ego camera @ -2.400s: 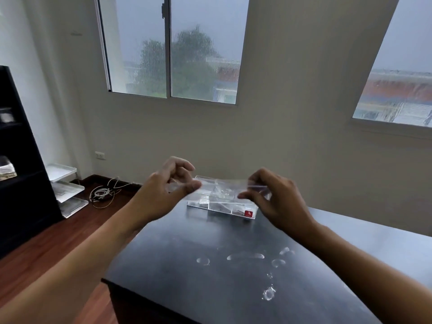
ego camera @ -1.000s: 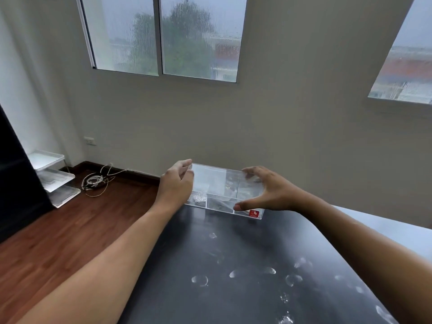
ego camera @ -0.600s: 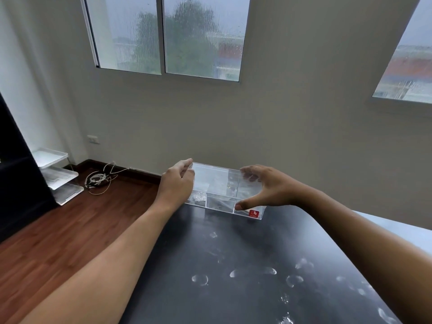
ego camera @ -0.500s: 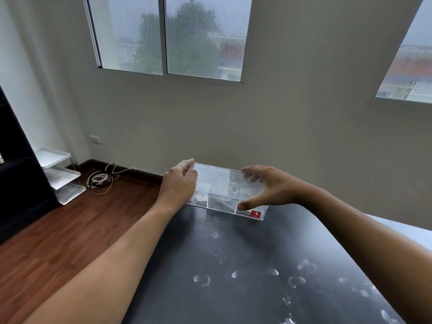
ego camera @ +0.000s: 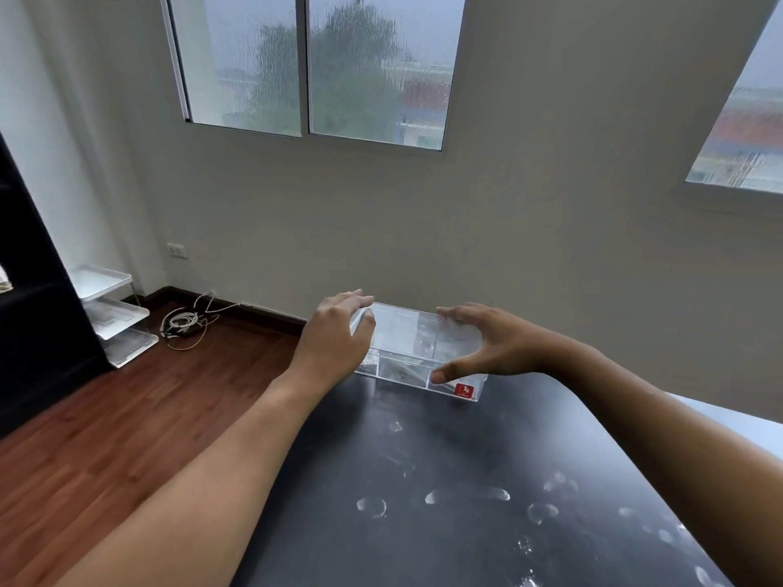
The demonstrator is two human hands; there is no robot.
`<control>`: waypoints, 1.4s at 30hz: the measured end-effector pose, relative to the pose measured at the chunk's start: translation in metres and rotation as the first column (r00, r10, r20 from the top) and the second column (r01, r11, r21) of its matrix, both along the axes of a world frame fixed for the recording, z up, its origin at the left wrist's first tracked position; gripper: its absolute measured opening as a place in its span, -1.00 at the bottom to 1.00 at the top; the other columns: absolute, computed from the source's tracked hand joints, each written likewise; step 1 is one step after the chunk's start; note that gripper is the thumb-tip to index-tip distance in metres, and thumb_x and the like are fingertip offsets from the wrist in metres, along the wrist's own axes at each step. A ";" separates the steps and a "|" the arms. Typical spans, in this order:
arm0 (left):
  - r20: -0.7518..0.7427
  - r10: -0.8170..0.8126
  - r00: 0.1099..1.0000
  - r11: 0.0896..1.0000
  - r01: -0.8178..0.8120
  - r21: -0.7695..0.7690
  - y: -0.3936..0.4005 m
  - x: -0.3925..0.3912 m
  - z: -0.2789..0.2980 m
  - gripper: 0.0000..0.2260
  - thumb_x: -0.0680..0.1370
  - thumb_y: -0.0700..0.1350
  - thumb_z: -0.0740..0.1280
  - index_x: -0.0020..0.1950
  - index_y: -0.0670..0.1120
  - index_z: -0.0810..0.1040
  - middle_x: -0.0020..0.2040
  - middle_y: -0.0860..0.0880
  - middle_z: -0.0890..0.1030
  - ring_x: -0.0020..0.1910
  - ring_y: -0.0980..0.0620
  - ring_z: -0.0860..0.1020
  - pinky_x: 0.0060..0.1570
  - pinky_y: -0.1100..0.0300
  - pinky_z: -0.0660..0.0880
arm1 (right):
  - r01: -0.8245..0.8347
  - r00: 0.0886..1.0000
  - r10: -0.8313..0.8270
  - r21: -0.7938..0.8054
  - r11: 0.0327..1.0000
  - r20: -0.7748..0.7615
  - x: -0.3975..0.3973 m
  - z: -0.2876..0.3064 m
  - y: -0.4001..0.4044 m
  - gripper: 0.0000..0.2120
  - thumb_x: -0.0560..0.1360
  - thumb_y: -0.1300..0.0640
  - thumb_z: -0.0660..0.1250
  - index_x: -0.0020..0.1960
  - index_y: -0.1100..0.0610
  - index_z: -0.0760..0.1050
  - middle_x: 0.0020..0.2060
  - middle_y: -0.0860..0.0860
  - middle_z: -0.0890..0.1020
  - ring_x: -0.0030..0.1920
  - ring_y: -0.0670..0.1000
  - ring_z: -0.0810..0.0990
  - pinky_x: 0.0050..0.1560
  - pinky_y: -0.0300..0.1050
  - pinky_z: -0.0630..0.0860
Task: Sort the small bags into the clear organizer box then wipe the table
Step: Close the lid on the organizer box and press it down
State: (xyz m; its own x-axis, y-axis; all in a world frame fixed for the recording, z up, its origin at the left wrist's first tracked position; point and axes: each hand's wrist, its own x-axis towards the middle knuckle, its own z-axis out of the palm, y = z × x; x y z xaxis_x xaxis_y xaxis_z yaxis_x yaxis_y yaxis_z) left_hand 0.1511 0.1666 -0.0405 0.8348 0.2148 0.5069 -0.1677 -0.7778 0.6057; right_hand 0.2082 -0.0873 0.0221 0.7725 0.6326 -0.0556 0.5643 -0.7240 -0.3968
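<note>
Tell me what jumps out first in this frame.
Both hands grip a clear organizer box at the far edge of the black table: left hand on its left end, right hand over its right end, thumb at the front wall above a red sticker. Nearer the camera, whitish smudges dot the tabletop.

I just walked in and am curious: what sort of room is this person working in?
Probably a plain home office or spare room. A dark table stands near a bare wall with rain-streaked windows, stacked white trays and a coil of cable sit on the wooden floor, and a dark shelf stands at left.
</note>
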 end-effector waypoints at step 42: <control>-0.472 0.001 0.882 0.814 0.273 0.512 -0.008 -0.006 0.025 -0.50 0.71 0.06 -0.16 0.66 0.02 -0.01 0.67 -0.01 -0.05 0.63 0.08 -0.09 0.57 0.12 -0.16 | 0.124 0.967 -0.080 -0.172 0.977 0.241 -0.034 -0.036 0.023 -0.38 0.72 -0.09 -0.14 0.65 0.25 -0.09 0.65 0.18 -0.08 0.65 0.06 -0.13 0.62 0.00 -0.15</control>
State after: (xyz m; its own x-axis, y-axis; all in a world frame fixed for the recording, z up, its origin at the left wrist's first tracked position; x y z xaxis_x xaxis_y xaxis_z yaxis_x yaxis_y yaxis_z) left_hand 0.1448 0.1586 -0.0159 0.9897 -0.1184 0.0799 -0.1272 -0.9852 0.1151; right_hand 0.1741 -0.0641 -0.0139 0.8377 0.5456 0.0238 0.5442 -0.8305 -0.1183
